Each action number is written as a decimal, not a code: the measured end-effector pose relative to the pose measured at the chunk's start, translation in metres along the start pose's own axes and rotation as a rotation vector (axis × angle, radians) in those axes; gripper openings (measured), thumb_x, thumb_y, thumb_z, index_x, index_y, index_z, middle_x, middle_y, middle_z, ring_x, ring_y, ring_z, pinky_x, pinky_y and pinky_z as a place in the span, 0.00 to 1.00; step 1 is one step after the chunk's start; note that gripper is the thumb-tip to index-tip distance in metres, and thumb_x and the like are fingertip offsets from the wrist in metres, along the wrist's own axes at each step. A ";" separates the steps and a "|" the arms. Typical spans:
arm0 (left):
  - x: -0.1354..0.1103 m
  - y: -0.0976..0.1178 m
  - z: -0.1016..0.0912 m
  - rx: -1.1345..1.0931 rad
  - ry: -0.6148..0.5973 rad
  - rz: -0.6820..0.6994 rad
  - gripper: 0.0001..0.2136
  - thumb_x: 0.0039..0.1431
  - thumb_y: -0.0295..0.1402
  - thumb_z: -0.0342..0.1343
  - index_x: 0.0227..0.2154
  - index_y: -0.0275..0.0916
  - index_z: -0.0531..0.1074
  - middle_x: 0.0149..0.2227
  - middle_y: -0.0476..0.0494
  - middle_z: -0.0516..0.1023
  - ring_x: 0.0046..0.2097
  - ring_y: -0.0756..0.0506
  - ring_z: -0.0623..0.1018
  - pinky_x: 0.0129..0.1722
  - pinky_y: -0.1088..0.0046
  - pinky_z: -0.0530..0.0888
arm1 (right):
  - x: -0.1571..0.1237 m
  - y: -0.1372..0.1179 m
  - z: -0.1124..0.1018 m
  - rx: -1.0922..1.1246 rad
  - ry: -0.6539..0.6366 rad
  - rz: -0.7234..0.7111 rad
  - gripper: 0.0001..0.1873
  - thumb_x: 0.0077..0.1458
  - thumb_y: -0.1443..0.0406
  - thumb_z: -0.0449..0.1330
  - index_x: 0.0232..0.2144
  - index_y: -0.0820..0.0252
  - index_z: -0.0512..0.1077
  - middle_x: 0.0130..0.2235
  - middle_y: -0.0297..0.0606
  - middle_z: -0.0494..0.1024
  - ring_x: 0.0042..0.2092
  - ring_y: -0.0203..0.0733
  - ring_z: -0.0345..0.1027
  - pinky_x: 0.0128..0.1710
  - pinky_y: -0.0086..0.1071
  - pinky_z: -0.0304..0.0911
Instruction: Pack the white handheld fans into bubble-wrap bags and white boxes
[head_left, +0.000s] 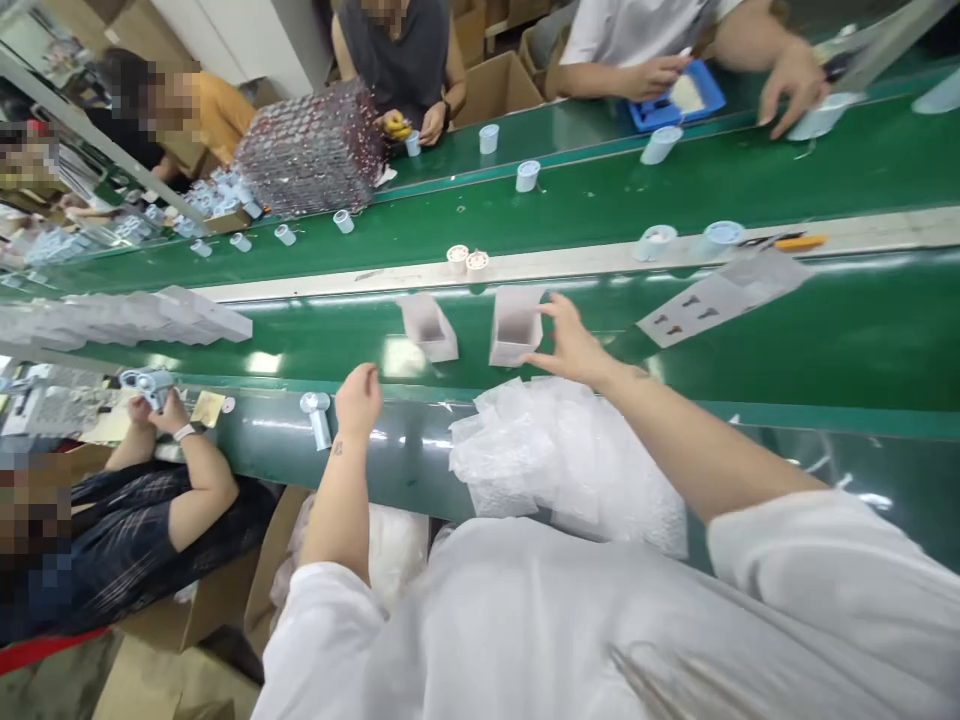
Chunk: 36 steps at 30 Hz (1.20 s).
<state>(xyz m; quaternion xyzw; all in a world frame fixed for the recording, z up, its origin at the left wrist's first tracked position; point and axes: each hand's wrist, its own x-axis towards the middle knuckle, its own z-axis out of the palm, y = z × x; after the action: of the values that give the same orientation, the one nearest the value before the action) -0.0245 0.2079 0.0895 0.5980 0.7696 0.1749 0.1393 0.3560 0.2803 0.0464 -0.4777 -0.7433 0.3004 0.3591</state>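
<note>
My right hand [571,343] reaches over the green conveyor belt [787,340], fingers spread, touching the right side of an open white box [515,326] that stands on the belt. A second open white box [427,327] stands just to its left. My left hand [358,398] hovers at the belt's near edge with its fingers curled in, and nothing shows in it. A small white handheld fan [318,414] lies on the near ledge just left of that hand. A pile of clear plastic bags [555,450] lies in front of me under my right forearm.
Stacks of flat white boxes [150,317] lie on the belt at left, a flat card sheet [720,295] at right. White cylinders [527,175] ride the far belt. A person at my left holds a fan [150,385]; other people work across the line. Cardboard cartons stand below.
</note>
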 end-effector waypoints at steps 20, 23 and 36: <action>-0.189 0.075 0.083 -1.353 -0.556 -0.397 0.18 0.48 0.46 0.63 0.32 0.36 0.71 0.27 0.49 0.71 0.26 0.52 0.71 0.24 0.76 0.69 | -0.132 -0.121 0.088 1.329 -0.105 1.003 0.20 0.46 0.56 0.68 0.37 0.60 0.70 0.37 0.41 0.78 0.37 0.42 0.73 0.36 0.35 0.70; -0.181 0.105 0.101 -1.177 -0.555 -0.339 0.20 0.54 0.52 0.55 0.27 0.37 0.67 0.24 0.50 0.68 0.24 0.52 0.69 0.23 0.76 0.68 | -0.145 -0.106 0.053 1.266 0.095 0.946 0.17 0.47 0.58 0.67 0.36 0.60 0.69 0.35 0.39 0.77 0.36 0.42 0.73 0.34 0.35 0.71; -0.160 0.161 0.183 -0.758 -0.347 -0.331 0.03 0.50 0.30 0.56 0.29 0.37 0.68 0.30 0.46 0.73 0.36 0.46 0.74 0.42 0.67 0.69 | -0.209 -0.071 -0.045 1.248 -0.102 0.970 0.32 0.38 0.61 0.72 0.46 0.57 0.65 0.36 0.37 0.76 0.33 0.44 0.76 0.25 0.32 0.72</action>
<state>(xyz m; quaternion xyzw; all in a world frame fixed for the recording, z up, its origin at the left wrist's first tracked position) 0.2324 0.1077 -0.0047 0.3941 0.7017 0.3172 0.5017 0.4174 0.0657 0.0760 -0.4446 -0.1618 0.8062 0.3551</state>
